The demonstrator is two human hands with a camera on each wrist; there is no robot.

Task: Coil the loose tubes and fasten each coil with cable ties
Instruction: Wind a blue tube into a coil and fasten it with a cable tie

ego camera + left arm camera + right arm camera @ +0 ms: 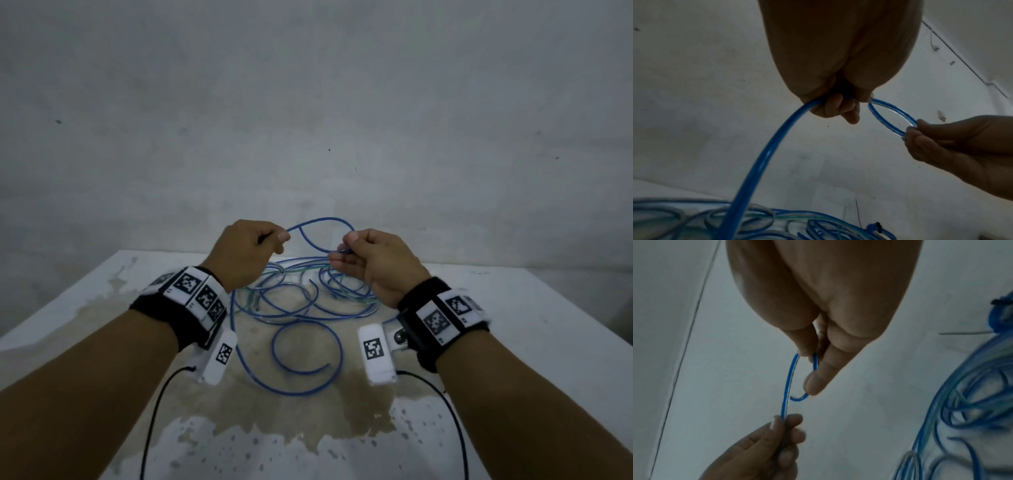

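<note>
The left hand (245,251) and right hand (373,262) are each pinching the thin translucent blue plastic tube (322,221) above the stained white counter (513,308); loops should be kept even, avoiding kinks.

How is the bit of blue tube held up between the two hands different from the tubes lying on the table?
The held blue tube is lifted off the table, pinched by the left hand and right hand; the tube pile lies loose. The held tube forms one small arch; the pile is many tangled, overlapping loops. The pile also includes greenish-clear strands. Both are thin, flexible and glossy.
</note>
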